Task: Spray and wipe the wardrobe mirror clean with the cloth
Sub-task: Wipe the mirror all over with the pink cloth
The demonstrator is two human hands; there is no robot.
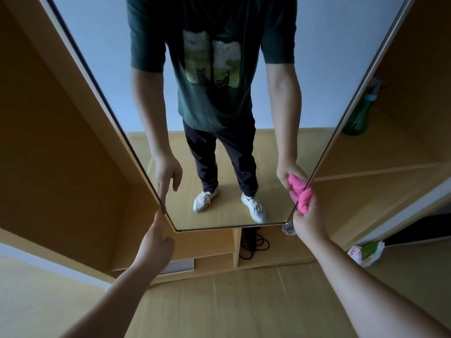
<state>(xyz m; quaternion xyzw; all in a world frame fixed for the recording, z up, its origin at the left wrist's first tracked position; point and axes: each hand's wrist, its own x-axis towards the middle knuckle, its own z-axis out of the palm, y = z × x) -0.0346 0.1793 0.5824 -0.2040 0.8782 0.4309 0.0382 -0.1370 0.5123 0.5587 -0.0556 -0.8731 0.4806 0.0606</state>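
Right hand (308, 223) gripping the pink cloth (305, 200) against the wardrobe mirror (102, 45), left hand (156, 240) relaxed, fingertip on its edge. Green spray bottle (357, 115) on the shelf (395, 150), black cable (253, 242) in the bottom cubby (235, 247).

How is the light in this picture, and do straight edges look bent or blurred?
Head view: dim, even light, with no glare on the mirror. Head view: the wide lens makes its side edges splay apart toward the top. Head view: the bottle at the right looks soft, while the cloth shows vivid pink.
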